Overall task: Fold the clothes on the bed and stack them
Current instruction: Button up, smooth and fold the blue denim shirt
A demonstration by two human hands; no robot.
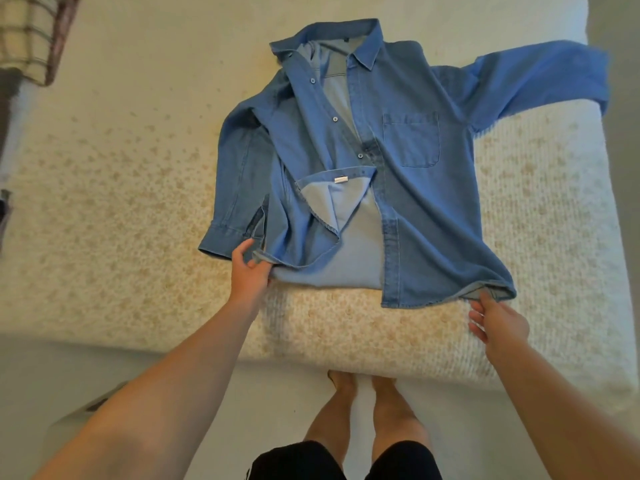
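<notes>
- denim shirt (412,188) lying face up on the bed (121,202), unbuttoned, one sleeve flung out to the right
- left hand (248,268) pinching the hem's left corner
- right hand (498,323) pinching the right corner
- plaid cloth (31,36) far top left

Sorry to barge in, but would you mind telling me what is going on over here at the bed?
A person stands at the edge of the bed with a blue denim shirt laid front-up on it, unbuttoned. The left hand grips the hem at the shirt's bottom left corner, and the right hand pinches the bottom right corner. One sleeve lies along the body; the other stretches out sideways. No fold is made yet. A plaid garment lies at the far corner.
</notes>
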